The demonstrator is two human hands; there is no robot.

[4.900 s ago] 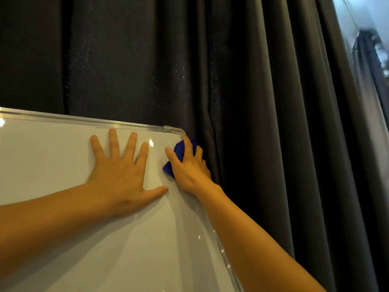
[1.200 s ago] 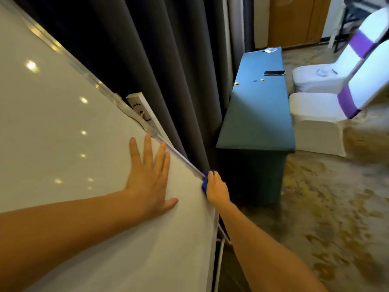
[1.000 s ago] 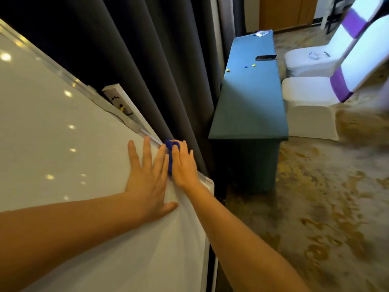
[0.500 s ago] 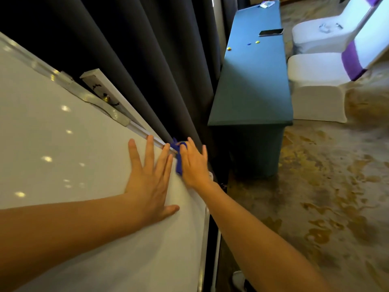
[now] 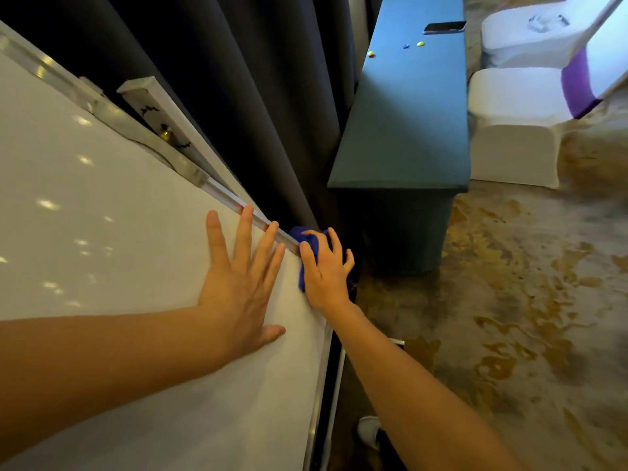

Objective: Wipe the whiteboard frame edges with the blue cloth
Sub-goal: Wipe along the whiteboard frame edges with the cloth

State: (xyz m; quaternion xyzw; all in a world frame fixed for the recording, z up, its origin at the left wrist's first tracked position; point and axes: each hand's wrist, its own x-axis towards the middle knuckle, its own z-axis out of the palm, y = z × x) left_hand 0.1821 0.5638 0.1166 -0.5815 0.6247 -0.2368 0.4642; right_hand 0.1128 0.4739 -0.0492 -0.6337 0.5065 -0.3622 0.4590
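A: Where is the blue cloth (image 5: pixel 307 248) right now?

B: Bunched under the right hand (image 5: pixel 325 271), pressed onto the whiteboard (image 5: pixel 136 266) frame near its lower right corner. The fingers curl over it, so the cloth is gripped against the metal edge. The left hand (image 5: pixel 243 283) lies flat and open on the white surface just beside it, fingers spread, bracing the board.

A: What could go wrong from here?

B: I judge the cloth could slide off the narrow rail and drop behind the board, since only a fold of it sits on the frame. Also, the left fingertips reach onto the same rail (image 5: pixel 234 202), so a wipe upward would bump into them unless that hand shifts. Pushing hard could tilt the board on its stand.

A: Anything crowding the area?

B: The dark curtain (image 5: pixel 238 96) hangs just behind the edge and may snag the cloth. A white bracket strip (image 5: pixel 159 110) sits on the frame further up, interrupting a clean pass. A teal table (image 5: pixel 407 113) stands near, carrying a phone (image 5: pixel 444 27) and small coloured magnets (image 5: pixel 420 44). White covered chairs (image 5: pixel 516 124) are well apart.
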